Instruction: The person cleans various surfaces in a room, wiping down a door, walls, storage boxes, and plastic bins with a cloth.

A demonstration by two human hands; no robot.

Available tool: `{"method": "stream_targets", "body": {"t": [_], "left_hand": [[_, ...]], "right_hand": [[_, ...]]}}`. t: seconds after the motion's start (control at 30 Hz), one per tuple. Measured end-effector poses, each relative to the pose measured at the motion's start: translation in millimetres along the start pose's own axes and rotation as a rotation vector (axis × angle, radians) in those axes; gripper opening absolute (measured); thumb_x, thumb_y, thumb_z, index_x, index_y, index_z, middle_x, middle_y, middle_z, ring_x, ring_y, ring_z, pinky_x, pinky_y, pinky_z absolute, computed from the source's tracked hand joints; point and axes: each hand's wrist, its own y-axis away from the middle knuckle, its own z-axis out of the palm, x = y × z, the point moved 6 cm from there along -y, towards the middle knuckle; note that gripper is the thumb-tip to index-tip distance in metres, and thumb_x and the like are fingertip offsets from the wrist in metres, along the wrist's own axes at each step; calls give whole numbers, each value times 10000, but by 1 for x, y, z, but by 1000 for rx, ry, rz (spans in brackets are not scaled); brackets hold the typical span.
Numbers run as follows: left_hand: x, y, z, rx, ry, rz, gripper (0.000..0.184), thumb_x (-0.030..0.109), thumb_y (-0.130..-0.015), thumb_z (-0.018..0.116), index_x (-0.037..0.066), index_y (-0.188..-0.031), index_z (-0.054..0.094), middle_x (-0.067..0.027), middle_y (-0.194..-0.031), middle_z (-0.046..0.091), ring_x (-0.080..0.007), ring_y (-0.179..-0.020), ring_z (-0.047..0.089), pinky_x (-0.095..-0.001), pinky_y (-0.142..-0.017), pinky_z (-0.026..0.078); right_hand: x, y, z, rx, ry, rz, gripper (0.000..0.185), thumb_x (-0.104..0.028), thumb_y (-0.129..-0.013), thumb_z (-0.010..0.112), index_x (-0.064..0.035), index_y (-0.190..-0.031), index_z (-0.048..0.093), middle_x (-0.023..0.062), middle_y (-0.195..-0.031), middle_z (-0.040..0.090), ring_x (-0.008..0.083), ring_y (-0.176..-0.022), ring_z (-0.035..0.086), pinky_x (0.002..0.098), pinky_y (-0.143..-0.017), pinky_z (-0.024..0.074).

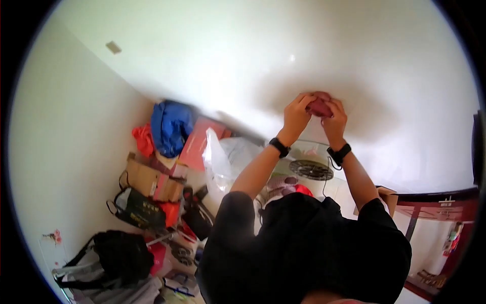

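Both hands are raised in front of the white wall (212, 66), close together. Between them is a dark red, soft-looking bundle (319, 106), perhaps folded cloth; its exact kind I cannot make out. My left hand (296, 115) grips its left side with bent fingers. On the right side, the fingers of my right hand (335, 119) curl over its edge. A thin loop or strip hangs beneath the bundle. Each wrist wears a black band. Whether the bundle touches the wall is not clear.
Below the hands stands a fan (311, 170) with a round dark grille. To the left are a white plastic bag (216, 161), a blue bag (171, 127), cardboard boxes (144, 175), a dark green bag (135, 209) and a black backpack (123, 258). Dark red furniture (440, 207) is at right.
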Motion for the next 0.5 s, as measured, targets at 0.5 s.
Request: {"method": "stream_targets", "body": {"t": [0.5], "left_hand": [[-50,19,-52,8,6,-182,365,-59,-725,671,90,-1059,658,-100,-1028,660,-335,-869,665,-396,-705,546]], "right_hand": [[-19,5,72,-192,111,65,390,81,-688,686,-56,-1053,689,99,-1102,669,296,-952,663,349,-832,538]]}}
